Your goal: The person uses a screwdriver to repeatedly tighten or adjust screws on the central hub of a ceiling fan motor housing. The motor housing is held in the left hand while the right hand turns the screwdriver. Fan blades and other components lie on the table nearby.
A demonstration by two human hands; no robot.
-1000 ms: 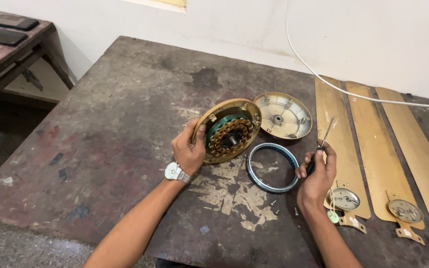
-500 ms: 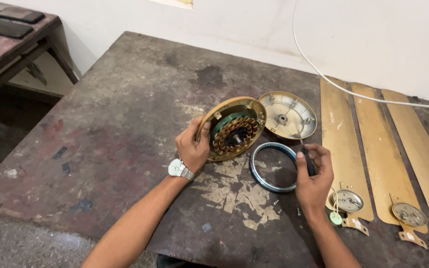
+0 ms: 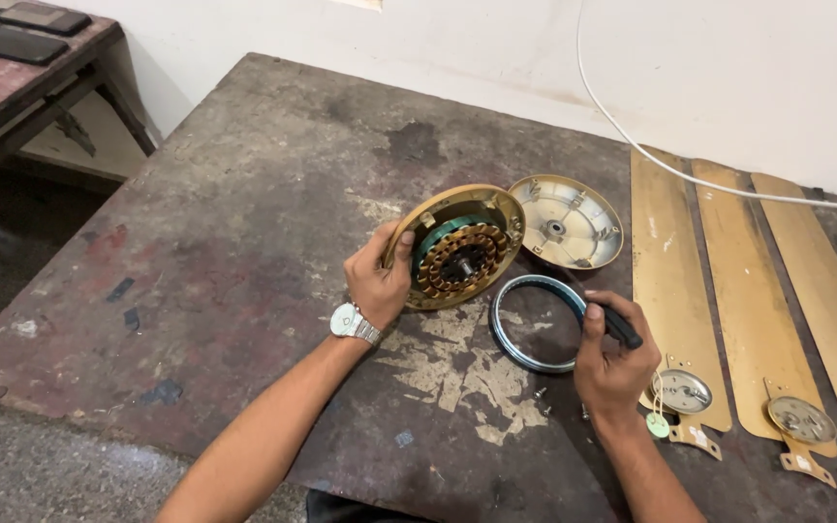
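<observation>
Nearest me, my right hand (image 3: 610, 360) is closed around a dark tool handle (image 3: 620, 325), fingers wrapped tight with the thumb laid along it; the working end runs up and away from the knuckles, and I think it is a screwdriver, though the tip is too dim to tell. A small pale green tag (image 3: 658, 424) hangs just below that wrist. Touching the inner side of those fingers lies a blue-grey metal ring (image 3: 535, 323), flat on the worn dark table (image 3: 244, 223).

Across the ring, my left hand (image 3: 380, 283), with a silver watch (image 3: 349, 321) on its wrist, grips the rim of the fan motor (image 3: 459, 248). The fingers curl behind the gold housing and the thumb presses the front edge, holding the motor tilted up on its edge so its copper windings face me. Just past the motor, away from my left fingers, a round gold cover (image 3: 566, 221) lies open side up.

To the outside of my right hand three gold fan blades (image 3: 670, 281) lie side by side, and a white cable (image 3: 632, 136) runs over their far ends. Far off beyond my left hand, two dark phones (image 3: 12, 44) rest on a reddish side table (image 3: 12, 92).
</observation>
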